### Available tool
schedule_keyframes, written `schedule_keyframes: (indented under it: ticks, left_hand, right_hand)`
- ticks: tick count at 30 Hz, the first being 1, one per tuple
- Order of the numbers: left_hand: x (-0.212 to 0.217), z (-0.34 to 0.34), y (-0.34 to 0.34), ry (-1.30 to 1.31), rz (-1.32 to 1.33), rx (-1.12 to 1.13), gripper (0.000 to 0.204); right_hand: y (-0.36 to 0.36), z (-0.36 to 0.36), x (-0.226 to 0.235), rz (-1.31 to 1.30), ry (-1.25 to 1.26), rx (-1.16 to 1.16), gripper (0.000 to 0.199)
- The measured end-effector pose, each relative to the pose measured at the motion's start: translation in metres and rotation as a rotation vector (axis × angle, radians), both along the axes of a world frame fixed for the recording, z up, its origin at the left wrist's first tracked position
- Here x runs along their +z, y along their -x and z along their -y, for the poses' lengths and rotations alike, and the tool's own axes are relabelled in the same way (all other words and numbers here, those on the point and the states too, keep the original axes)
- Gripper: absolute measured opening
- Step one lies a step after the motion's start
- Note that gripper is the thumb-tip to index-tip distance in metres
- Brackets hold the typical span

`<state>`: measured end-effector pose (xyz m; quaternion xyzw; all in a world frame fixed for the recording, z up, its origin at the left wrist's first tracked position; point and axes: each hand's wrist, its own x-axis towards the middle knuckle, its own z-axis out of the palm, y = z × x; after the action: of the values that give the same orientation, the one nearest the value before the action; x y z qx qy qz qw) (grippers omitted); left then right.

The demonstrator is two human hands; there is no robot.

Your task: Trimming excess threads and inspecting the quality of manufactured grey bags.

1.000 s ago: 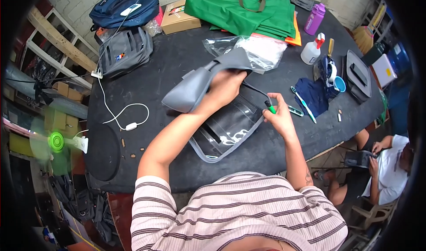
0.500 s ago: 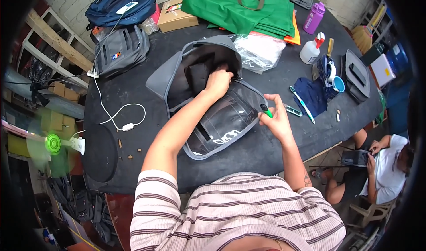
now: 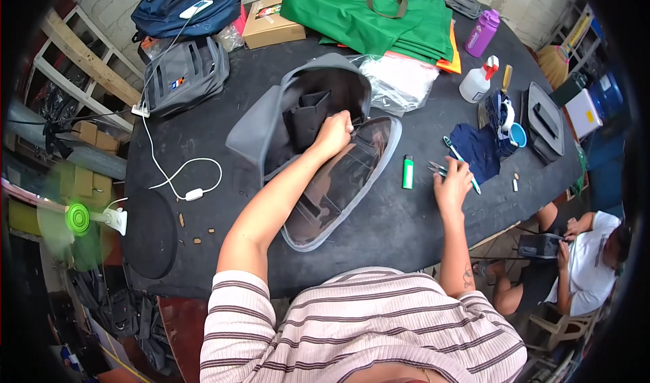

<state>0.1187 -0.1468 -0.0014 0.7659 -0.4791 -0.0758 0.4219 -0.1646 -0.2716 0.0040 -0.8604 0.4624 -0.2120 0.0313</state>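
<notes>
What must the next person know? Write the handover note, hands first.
Left hand: gripping inside the open grey backpack, at the edge of its lining.
Right hand: on the scissors beside the teal pen; not lifted.
Green lighter lies on the black table between backpack and right hand.
Done: backpack unzipped, spread flat.
Left: work inside the backpack.

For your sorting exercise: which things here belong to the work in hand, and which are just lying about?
In hand:
left hand gripping the open grey backpack
right hand at the scissors
green lighter beside the backpack

Lying about:
purple bottle
spray bottle
green cloth
cardboard box
blue backpack
</notes>
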Motion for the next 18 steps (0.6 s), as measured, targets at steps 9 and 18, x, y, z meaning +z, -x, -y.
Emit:
schedule_keyframes:
  ticks: [9, 18]
  left_hand:
    - [0.011, 0.007, 0.028, 0.064, -0.080, -0.083, 0.008]
    - [0.004, 0.006, 0.043, -0.183, -0.189, -0.252, 0.025]
  right_hand:
    - [-0.001, 0.061, -0.002, 0.288, -0.254, 0.096, 0.014]
    - [-0.090, 0.032, 0.020, 0.456, -0.966, 0.322, 0.045]
